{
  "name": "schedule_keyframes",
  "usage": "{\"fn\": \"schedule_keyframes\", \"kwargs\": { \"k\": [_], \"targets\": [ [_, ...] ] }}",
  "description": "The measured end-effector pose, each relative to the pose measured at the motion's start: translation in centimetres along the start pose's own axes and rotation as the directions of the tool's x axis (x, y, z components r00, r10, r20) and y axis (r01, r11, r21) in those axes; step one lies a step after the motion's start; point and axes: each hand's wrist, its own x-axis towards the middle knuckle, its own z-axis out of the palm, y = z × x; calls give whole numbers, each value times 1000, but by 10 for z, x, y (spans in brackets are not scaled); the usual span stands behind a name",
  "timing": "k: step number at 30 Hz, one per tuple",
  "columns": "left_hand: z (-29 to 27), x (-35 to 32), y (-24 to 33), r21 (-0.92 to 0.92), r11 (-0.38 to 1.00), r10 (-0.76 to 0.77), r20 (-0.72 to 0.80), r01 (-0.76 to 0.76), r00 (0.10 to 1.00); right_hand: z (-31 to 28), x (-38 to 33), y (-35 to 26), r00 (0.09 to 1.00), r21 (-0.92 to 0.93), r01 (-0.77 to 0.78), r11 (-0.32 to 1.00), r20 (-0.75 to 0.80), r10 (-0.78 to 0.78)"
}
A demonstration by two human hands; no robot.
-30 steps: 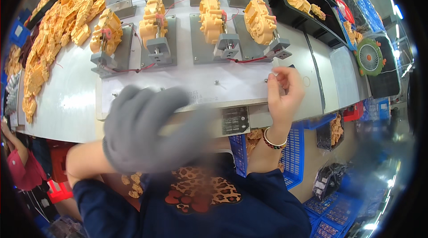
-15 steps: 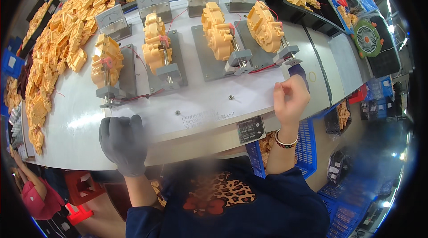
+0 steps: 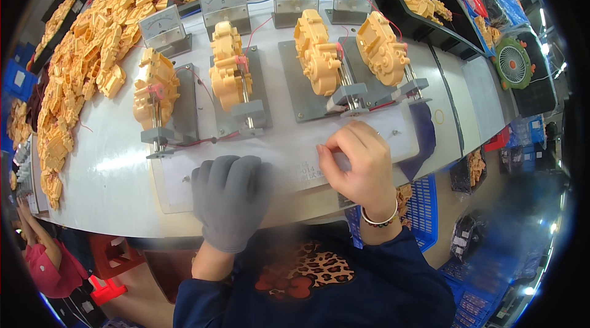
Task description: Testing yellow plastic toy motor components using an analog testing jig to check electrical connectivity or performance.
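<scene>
My left hand point(image 3: 230, 199), in a grey glove, hovers over the near edge of the white sheet point(image 3: 175, 189) with its fingers curled. My right hand point(image 3: 359, 165), bare, is closed over the sheet's right half, thumb close to the bent index finger. What either hand holds, if anything, is hidden. Beyond them, yellow plastic gearbox housings sit in grey test fixtures: one at the far left point(image 3: 153, 85), one beside it point(image 3: 227, 70), one right of centre point(image 3: 318, 57) and one at the right point(image 3: 382, 51). Metal rods and grey clamp blocks point(image 3: 246, 111) stand at their near ends.
Behind the fixtures stands a row of analog meters point(image 3: 224, 8) with red wires. A large heap of yellow housings point(image 3: 80, 76) covers the table's left side. A black tray point(image 3: 452, 34) holds more at the back right, near a green fan point(image 3: 512, 63). A blue crate point(image 3: 424, 205) sits below.
Both hands have come closer together: my right hand moved left, away from the rightmost fixture, and my left hand moved right. The view has shifted slightly. The housings remain in their fixtures.
</scene>
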Motion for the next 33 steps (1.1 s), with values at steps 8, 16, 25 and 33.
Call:
{"fn": "schedule_keyframes", "kwargs": {
  "k": [8, 16, 25, 33],
  "targets": [
    [2, 5, -6, 10, 998, 55, 94, -56, 994, 2, 2, -3, 1000, -50, -13, 999, -1, 13],
    [2, 4, -8, -6, 999, 41, 137, -41, 990, -5, 4, 4, 991, 135, -134, 982, 9, 134],
    [-1, 9, 0, -24, 999, -32, 141, 36, 989, -17, 7, 13, 985, 197, -115, 974, 148, 86],
    [-1, 9, -1, -33, 999, -21, 134, 26, 991, -14, 6, 10, 983, 245, -167, 955, 114, 143]
  ]
}}
